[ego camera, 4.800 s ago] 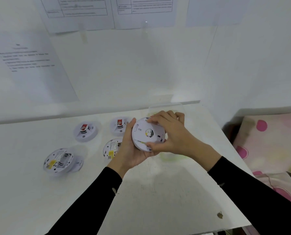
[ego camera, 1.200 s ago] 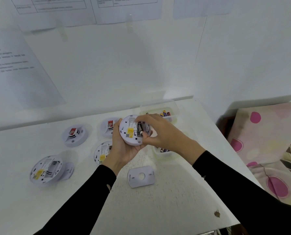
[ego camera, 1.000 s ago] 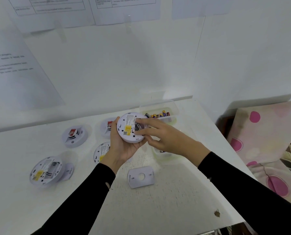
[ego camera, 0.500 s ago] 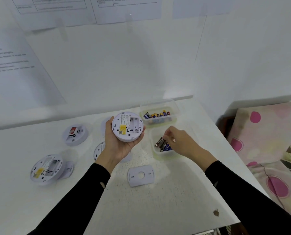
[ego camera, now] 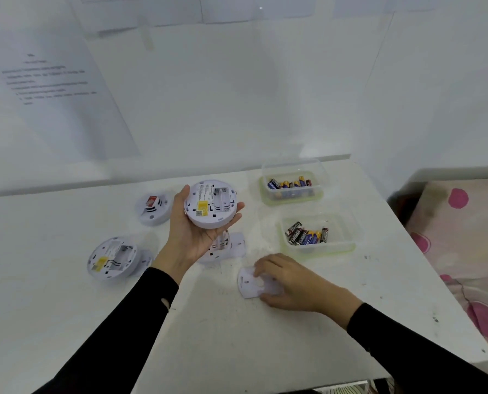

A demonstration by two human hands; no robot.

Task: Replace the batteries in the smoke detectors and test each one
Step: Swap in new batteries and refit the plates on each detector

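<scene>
Left hand raised above tabletop, palm up, fingers and thumb wrapped round rim of smoke detector; its back side faces up, yellow label showing, battery bay empty; right hand down on tabletop, fingers curled over white backplate, thumb at its near edge, grasping it; near tub and far tub, clear plastic, each hold loose batteries; also on tabletop: open-backed detector at left, red-tagged detector behind, third detector partly hidden under left hand.
</scene>
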